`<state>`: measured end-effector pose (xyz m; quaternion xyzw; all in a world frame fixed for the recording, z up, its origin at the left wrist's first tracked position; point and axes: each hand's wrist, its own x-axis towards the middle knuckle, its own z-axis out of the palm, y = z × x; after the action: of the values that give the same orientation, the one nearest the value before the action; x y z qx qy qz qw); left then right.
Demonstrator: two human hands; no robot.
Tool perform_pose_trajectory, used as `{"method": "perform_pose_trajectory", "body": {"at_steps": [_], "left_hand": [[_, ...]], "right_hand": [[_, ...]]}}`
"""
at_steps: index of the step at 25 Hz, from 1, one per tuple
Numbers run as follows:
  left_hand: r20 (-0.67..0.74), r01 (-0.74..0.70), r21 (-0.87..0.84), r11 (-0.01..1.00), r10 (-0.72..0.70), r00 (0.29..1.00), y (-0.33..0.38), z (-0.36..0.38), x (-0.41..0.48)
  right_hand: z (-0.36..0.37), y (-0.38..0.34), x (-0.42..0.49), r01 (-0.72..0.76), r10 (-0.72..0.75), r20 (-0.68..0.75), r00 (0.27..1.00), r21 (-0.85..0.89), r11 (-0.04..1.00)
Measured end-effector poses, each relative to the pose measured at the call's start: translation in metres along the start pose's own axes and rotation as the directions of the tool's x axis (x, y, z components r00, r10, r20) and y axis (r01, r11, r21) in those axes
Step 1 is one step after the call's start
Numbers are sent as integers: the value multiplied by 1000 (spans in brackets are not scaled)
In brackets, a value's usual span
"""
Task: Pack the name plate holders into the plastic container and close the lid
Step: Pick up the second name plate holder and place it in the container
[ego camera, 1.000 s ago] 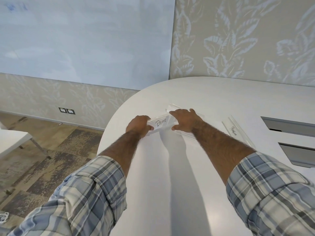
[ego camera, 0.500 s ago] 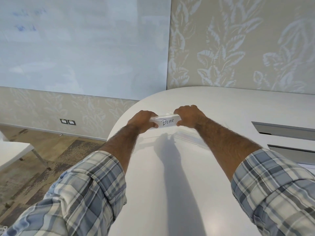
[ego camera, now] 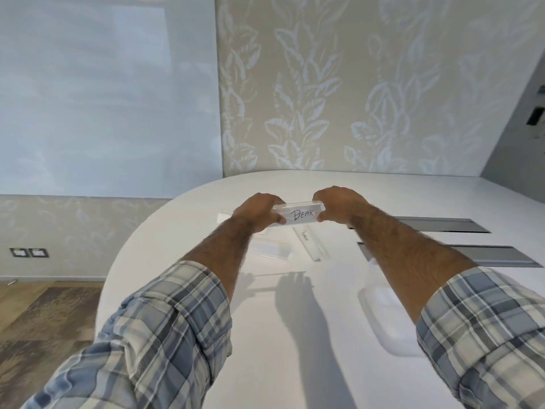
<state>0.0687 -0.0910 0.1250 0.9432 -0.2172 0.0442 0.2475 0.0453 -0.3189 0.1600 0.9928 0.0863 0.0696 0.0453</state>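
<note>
Nearest, a translucent plastic container (ego camera: 389, 317) waits on the white tabletop (ego camera: 295, 364), partly behind the right forearm. Farther out, two clear acrylic holders (ego camera: 311, 242) lie flat. Beyond and above them, left hand (ego camera: 259, 211) and right hand (ego camera: 336, 206) pinch the "BEAR" name plate holder (ego camera: 298, 216) by its ends, fingers clenched on it, label readable, probably for a level carry.
</note>
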Motion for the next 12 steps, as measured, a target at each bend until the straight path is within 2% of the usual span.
{"method": "perform_pose_trajectory", "body": {"at_steps": [8,12], "left_hand": [[14,-67,-13,998,67,998,190,99,-18],[26,-83,-17,996,84,996,249,146,-29]], "right_hand": [[-15,154,-146,-133,135,50,990,-39,990],[-2,205,-196,-137,140,86,986,-41,990]]}}
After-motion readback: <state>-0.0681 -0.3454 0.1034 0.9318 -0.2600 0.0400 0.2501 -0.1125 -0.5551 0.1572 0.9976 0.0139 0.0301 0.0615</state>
